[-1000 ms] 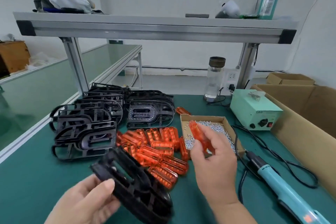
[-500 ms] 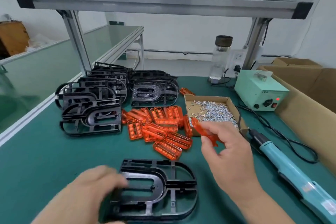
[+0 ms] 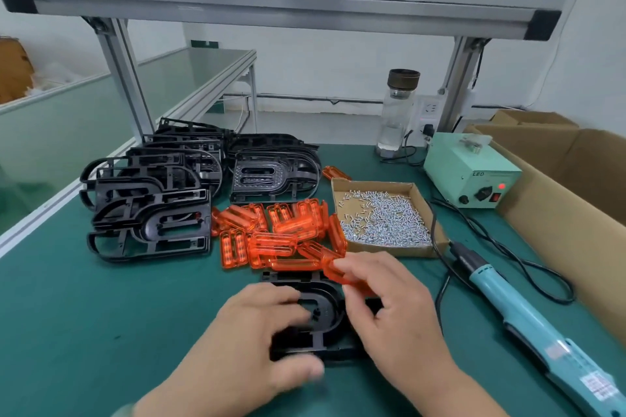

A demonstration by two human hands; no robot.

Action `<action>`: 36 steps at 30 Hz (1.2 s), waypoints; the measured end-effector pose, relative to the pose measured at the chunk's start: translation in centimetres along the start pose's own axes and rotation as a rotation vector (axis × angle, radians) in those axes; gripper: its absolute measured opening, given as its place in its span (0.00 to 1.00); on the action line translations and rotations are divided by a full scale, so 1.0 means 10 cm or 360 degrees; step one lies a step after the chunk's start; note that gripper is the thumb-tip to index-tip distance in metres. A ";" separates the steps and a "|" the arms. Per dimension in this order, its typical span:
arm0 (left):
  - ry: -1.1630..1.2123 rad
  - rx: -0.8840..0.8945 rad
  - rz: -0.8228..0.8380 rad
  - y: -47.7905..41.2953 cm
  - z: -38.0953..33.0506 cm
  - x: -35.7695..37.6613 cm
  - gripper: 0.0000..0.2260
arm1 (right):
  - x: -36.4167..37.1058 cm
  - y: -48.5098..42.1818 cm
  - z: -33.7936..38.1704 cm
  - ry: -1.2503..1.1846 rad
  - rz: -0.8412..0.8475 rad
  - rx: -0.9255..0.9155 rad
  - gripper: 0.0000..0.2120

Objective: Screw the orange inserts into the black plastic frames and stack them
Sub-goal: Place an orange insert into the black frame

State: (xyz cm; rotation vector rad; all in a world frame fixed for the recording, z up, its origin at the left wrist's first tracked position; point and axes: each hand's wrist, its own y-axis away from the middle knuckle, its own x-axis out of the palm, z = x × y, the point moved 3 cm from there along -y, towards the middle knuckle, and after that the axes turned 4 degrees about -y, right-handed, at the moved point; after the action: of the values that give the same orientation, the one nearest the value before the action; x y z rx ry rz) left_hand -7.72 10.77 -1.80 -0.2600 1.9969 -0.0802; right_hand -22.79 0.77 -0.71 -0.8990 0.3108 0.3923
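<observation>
left hand (image 3: 257, 332), palm down, grips a black frame (image 3: 327, 301); right hand (image 3: 393, 311) beside it pinches an orange insert (image 3: 331, 276).

I'm looking at a factory assembly station: a green-matted tabletop (image 3: 84, 315) under an aluminium-profile shelf (image 3: 271, 0). Black frames (image 3: 149, 223) are stacked centre left, orange inserts (image 3: 281, 227) heaped mid-frame beside a tray of screws (image 3: 389, 249). A corded electric screwdriver (image 3: 528, 318) lies lower right near its power unit (image 3: 471, 169), with cartons (image 3: 559, 213) along the right edge.

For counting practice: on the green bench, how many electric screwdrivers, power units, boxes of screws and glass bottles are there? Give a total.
Electric screwdriver: 1
Power unit: 1
Box of screws: 1
Glass bottle: 1
Total: 4
</observation>
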 end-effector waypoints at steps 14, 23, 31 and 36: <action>0.1641 -0.0642 -0.0349 -0.11 -0.01 -0.25 0.11 | -0.06 0.07 0.02 0.0262 0.0356 0.0192 0.39; 0.1313 -0.0576 -0.0291 -0.06 0.10 -0.28 0.11 | -0.04 0.26 -0.20 0.0351 0.0951 0.0572 0.52; 0.0680 -0.0254 -0.0279 -0.19 -0.13 -0.48 0.10 | -0.10 0.09 0.07 0.0038 0.0394 0.0482 0.24; 0.1184 -0.0256 -0.0405 -0.26 -0.32 -0.45 0.12 | 0.04 -0.05 0.22 -0.0787 0.0017 0.0779 0.08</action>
State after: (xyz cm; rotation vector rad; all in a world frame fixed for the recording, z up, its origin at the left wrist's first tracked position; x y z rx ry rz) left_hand -8.42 9.02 4.01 -0.6620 2.7016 -0.2013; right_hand -21.97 2.30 0.72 -0.3026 -0.0486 0.5064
